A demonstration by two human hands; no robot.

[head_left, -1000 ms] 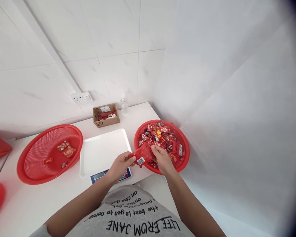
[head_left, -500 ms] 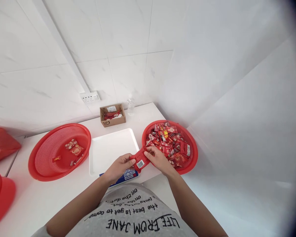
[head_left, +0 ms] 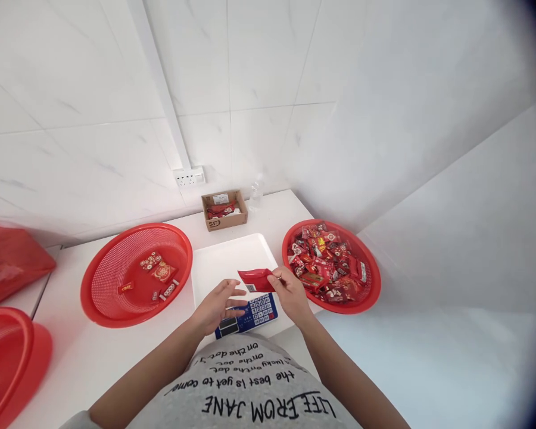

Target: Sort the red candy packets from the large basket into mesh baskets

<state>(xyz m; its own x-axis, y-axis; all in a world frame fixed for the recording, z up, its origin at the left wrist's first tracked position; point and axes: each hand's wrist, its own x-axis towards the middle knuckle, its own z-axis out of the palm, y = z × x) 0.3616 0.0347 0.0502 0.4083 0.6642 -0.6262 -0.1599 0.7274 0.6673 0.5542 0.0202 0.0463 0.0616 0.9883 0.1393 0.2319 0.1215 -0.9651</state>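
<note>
Pinched in my right hand point(head_left: 290, 293) is a red packet point(head_left: 256, 279) with a barcode patch, held by its right end above the scale. My left hand point(head_left: 218, 307) is open just left of the packet, fingers apart and holding nothing. Beneath both hands lies a digital scale with a white tray point(head_left: 218, 259) and a blue keypad point(head_left: 250, 313). To the right, a red mesh basket point(head_left: 375, 286) is heaped with small red packets point(head_left: 328, 256). Another red mesh basket point(head_left: 111, 268) on the left holds several packets point(head_left: 163, 272).
Behind the scale stand a small cardboard box point(head_left: 227, 222) with red packets inside and a clear plastic bottle point(head_left: 256, 192). A red bag point(head_left: 13, 262) and another red basket point(head_left: 31, 363) are at the far left. The tiled wall bears a socket point(head_left: 189, 177).
My left hand has let go of the packet and spread its fingers. The packet has turned flatter in my right hand. The whole view has shifted, so things appear further right.
</note>
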